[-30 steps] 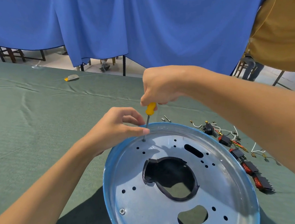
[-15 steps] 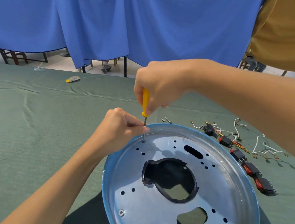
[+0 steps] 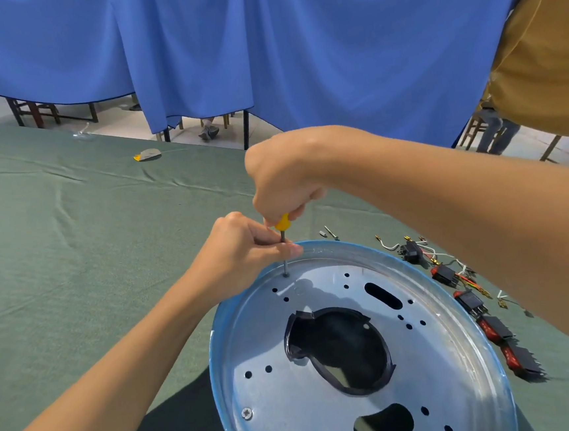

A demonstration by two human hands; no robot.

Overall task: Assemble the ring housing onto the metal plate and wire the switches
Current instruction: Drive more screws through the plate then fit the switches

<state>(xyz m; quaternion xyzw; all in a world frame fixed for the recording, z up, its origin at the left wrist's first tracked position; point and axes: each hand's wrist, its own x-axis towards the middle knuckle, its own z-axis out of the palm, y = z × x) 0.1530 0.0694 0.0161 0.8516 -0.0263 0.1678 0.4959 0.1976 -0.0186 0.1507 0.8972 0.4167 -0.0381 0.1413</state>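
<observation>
Green-cloth table [image 3: 74, 268], blue curtain [image 3: 297, 59] behind. The plate [image 3: 445, 373] sat on the table at near right, dished side up, blue rim, near edge out of frame. The ring [image 3: 297, 338] showed as black plastic through the plate's big centre hole, apparently underneath. Couldn't tell how well it was seated.

The right hand [image 3: 283, 177] was fisted round the driver [image 3: 281, 223] handle, driver upright. The left hand [image 3: 241, 250] pinched the shaft between thumb and fingertips just above the plate, steadying the tip.

Black-and-red switches [image 3: 492, 327] lay in a row on the cloth just right of the plate, with loose wires [image 3: 392, 245] beside them, nothing wired yet. The driver tip was on a screw [image 3: 286, 274] near the plate's far rim. There was one seated screw [image 3: 247, 413] at near left, and spare screws [image 3: 329, 232] on the cloth past the far rim.

Handling, my read:
- The plate looked like thin stamped sheet, so light and fairly stiff. It would likely skate on the cloth and rock under driver load. Hold it by the rim and mind the edge.
- The ring was plastic, so threads could strip or crack if overtorqued.
- The switches looked light. Take them by the body, not the tabs or leads.
</observation>
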